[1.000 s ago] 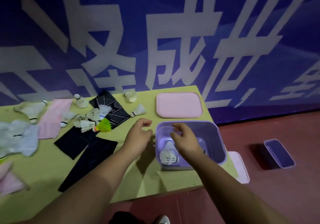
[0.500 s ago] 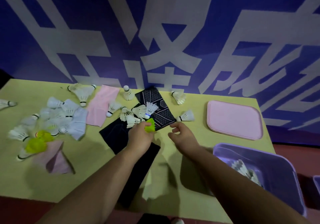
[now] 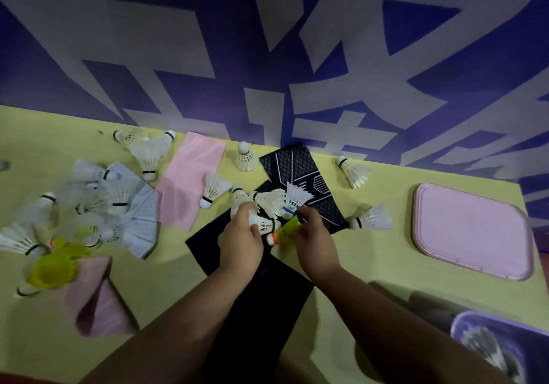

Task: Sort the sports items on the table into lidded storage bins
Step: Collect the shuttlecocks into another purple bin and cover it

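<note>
Both hands work over a cluster of shuttlecocks lying on black cloths [image 3: 255,282] at the middle of the yellow-green table [image 3: 371,264]. My left hand [image 3: 240,242] grips a white shuttlecock [image 3: 263,223]. My right hand [image 3: 316,242] pinches a yellow-green shuttlecock [image 3: 285,230] with a white and orange cork. Two more white shuttlecocks [image 3: 294,198] lie just beyond the hands on a patterned black cloth [image 3: 300,169]. The purple bin [image 3: 475,324] with white shuttlecocks inside stands at the bottom right, and its pink lid [image 3: 472,229] lies flat at the right.
Several white shuttlecocks [image 3: 113,199] are heaped at the left on a white cloth. A yellow shuttlecock [image 3: 53,267] and pink cloths [image 3: 190,178] lie there too. Single shuttlecocks [image 3: 371,218] lie near the lid. A blue and white banner backs the table.
The view turned left, sliding the bin to the corner. Both hands moved from the bin to the shuttlecock cluster; the left took a white one, the right took the yellow-green one.
</note>
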The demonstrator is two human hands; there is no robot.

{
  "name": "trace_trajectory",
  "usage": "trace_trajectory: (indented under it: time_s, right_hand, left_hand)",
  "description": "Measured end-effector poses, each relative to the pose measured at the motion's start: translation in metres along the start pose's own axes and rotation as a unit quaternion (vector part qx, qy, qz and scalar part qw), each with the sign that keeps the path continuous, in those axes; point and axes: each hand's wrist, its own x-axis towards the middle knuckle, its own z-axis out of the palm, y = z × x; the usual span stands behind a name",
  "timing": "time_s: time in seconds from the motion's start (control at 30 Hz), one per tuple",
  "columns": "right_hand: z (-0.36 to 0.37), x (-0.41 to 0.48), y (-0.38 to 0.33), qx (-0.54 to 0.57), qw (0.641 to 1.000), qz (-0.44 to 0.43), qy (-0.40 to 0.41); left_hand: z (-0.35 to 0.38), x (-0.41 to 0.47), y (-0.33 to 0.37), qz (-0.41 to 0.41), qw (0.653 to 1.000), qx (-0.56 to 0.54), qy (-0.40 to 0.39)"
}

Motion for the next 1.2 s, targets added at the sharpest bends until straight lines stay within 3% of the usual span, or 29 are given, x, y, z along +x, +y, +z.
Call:
trace_trajectory:
  time_s: [0.13, 0.27, 0.37, 0.43, 0.5, 0.6, 0.77, 0.97, 1.2]
  right_hand:
    - [-0.026, 0.009, -0.020, 0.029, 0.998, -0.002, 0.064]
    - [-0.038, 0.039, -0.038, -0.066, 0.994, -0.008, 0.088]
    - [-0.026, 0.056, -0.038, -0.171, 0.985, 0.008, 0.005]
    - [-0.019, 0.059, -0.036, -0.226, 0.973, 0.016, -0.040]
    - [-0.017, 0.058, -0.033, -0.221, 0.975, 0.017, -0.027]
    - [-0.025, 0.047, -0.026, -0.179, 0.984, 0.004, 0.013]
    - [-0.046, 0.018, -0.019, -0.143, 0.988, -0.035, 0.050]
    - [-0.060, -0.015, -0.018, -0.113, 0.991, -0.059, 0.031]
    - [-0.093, -0.057, -0.013, -0.065, 0.993, -0.061, 0.076]
  left_hand:
    - [-0.011, 0.005, 0.005, 0.062, 0.994, -0.089, -0.002]
    - [-0.015, 0.021, 0.004, 0.072, 0.995, -0.070, 0.012]
    - [-0.013, 0.033, 0.005, 0.119, 0.989, 0.061, 0.056]
    - [-0.008, 0.037, 0.006, 0.095, 0.983, 0.155, 0.017]
    - [-0.002, 0.040, 0.006, 0.045, 0.972, 0.229, -0.009]
    - [0.004, 0.040, 0.007, 0.055, 0.955, 0.292, 0.003]
    - [0.003, 0.036, 0.002, 0.091, 0.965, 0.246, 0.018]
    - [0.007, 0.036, -0.020, 0.007, 0.977, 0.211, 0.006]
    - [-0.002, 0.014, -0.001, 0.069, 0.992, 0.108, -0.008]
